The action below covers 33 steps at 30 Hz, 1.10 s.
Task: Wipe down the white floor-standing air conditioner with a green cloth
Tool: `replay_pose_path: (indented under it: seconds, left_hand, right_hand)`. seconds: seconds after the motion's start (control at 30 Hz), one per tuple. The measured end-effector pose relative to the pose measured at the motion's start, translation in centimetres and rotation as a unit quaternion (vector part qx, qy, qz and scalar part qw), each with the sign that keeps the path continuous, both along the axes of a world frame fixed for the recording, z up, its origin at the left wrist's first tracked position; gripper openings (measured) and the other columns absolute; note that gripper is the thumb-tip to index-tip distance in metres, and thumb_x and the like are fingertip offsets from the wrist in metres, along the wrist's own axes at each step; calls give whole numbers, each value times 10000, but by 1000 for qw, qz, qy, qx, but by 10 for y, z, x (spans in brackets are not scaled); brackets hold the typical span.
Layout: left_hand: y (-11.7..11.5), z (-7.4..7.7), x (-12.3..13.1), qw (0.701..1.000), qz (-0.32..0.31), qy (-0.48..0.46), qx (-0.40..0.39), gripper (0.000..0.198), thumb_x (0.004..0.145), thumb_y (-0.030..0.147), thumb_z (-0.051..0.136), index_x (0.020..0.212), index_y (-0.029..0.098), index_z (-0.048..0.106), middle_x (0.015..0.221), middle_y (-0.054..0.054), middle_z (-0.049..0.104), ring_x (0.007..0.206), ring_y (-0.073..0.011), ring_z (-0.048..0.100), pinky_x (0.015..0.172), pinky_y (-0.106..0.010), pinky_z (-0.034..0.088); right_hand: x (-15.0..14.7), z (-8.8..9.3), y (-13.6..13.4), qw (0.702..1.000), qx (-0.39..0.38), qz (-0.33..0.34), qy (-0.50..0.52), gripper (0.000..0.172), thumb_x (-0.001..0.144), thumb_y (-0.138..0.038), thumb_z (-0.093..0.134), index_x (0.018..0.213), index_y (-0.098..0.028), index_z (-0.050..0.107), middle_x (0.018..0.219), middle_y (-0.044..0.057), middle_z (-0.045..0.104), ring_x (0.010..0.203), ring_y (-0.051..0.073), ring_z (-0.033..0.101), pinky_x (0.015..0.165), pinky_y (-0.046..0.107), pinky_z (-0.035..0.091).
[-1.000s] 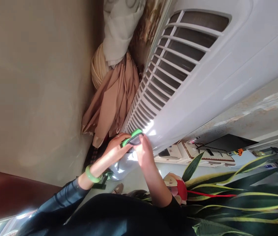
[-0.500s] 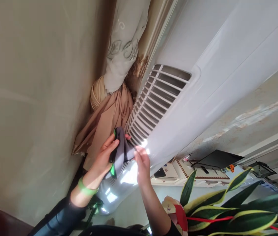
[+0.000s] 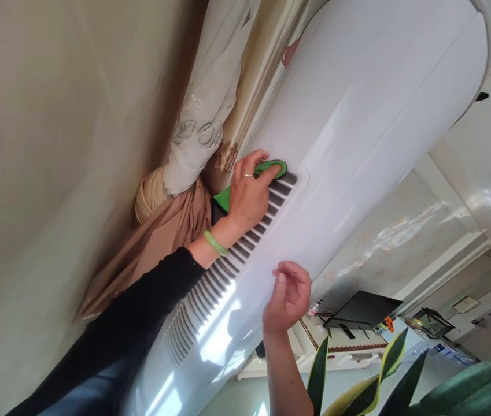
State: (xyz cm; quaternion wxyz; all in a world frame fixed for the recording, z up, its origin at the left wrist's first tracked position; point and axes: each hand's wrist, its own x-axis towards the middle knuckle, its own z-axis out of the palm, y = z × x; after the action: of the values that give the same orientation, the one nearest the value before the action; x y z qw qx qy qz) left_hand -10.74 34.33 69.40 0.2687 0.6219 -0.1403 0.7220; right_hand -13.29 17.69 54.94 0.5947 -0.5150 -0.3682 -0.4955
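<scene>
My left hand [image 3: 249, 193], with a green bangle [image 3: 216, 242] and a ring, presses a green-and-dark cloth [image 3: 223, 199] onto the upper end of the slatted vent grille [image 3: 245, 245]. The fingers are bent over the cloth, and part of it bulges out green past the fingertips. The grille is set in a tall, glossy white rounded unit that looks like a standing air conditioner [image 3: 314, 133]. My right hand [image 3: 288, 294] holds nothing; it hovers in front of the unit's smooth side, fingers loosely curled and thumb slightly apart.
Left of the unit hang a tied brown curtain [image 3: 171, 225] and a white sheer curtain [image 3: 202, 98] beside a wall. Pointed plant leaves [image 3: 370, 375] rise at lower right. Behind them a black screen [image 3: 362, 309] stands on a white cabinet [image 3: 349, 341].
Both hands held the cloth lower by the grille. My left hand has carried it up to the grille's upper end; my right hand has let go and shifted right. The view has tilted upward.
</scene>
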Motion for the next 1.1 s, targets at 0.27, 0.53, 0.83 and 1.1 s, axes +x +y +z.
replay_pose_path:
  seconds: [0.27, 0.53, 0.83, 1.1]
  left_hand:
    - [35, -7, 33, 997, 73, -19, -12, 407, 990, 132, 389, 1238, 193, 705, 1311, -114, 668, 1209, -274, 582, 1117, -462, 476]
    - [-1, -1, 9, 994, -14, -65, 87, 383, 962, 128, 430, 1175, 215, 736, 1235, -97, 731, 1178, -260, 601, 1088, -459, 496]
    - [30, 1, 30, 992, 4, -73, 98, 407, 983, 125, 379, 1191, 195, 721, 1187, -113, 719, 1113, -241, 637, 1013, -428, 521]
    - [75, 0, 64, 996, -8, -76, 34, 376, 943, 146, 425, 1090, 179, 769, 1140, -130, 695, 1099, -250, 633, 1030, -421, 499]
  right_hand:
    - [21, 14, -8, 995, 28, 2, -99, 202, 1019, -101, 542, 1080, -209, 702, 949, 49, 648, 923, 183, 637, 753, 339, 521]
    - [28, 4, -2, 989, -17, -44, -142, 236, 976, -51, 538, 1043, -211, 698, 896, 37, 657, 907, 196, 634, 781, 376, 541]
    - [29, -2, -9, 987, -45, -84, -129, 239, 964, -34, 557, 1042, -202, 708, 927, 52, 671, 939, 199, 657, 789, 367, 564]
    - [33, -8, -15, 981, -61, -115, -141, 237, 952, -21, 568, 1047, -181, 716, 931, 58, 685, 936, 201, 665, 785, 368, 562]
